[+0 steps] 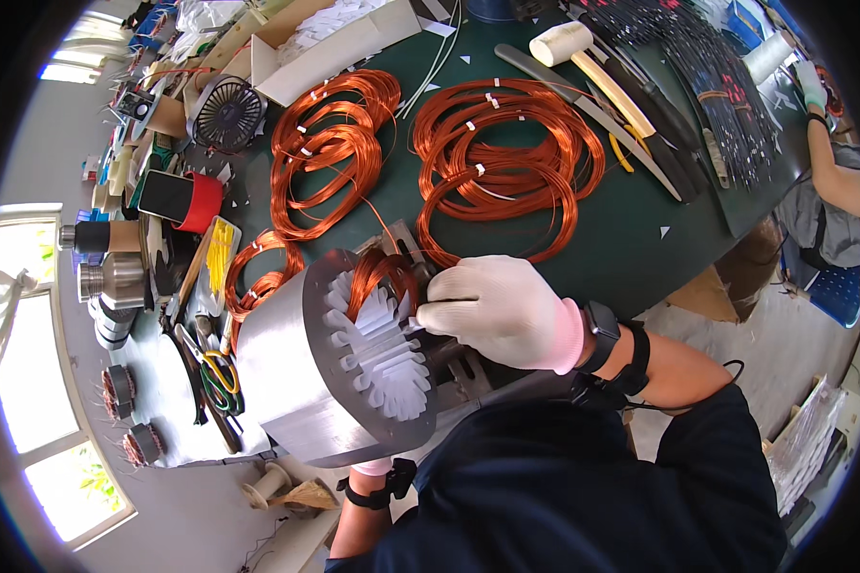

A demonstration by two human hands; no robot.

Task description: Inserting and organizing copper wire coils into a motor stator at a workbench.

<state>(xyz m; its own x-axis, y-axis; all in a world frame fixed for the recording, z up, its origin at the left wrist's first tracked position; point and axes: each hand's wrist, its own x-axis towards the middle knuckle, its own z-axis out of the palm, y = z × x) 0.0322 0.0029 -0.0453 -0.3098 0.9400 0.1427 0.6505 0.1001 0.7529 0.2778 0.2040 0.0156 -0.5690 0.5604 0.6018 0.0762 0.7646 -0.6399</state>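
Note:
A large silver metal cylinder, a motor stator (277,358), lies on its side in front of me with its open end turned right. White paper slot liners (387,353) stick out around its bore, and a copper wire coil (377,279) hangs at the upper part. My right hand (502,310), in a white glove with a pink cuff, is at the bore's right side, fingers pinched together by the liners; what they hold is hidden. Of my left hand only the pink cuff (373,466) shows below the stator; its fingers are hidden behind it.
Copper wire coils (502,153) lie on the green table (631,263) behind the stator. Right of them are a white-headed mallet (597,72) and long blades. A small fan (227,113), phone, bottles and tools crowd the left. Another person's arm (831,162) reaches in at far right.

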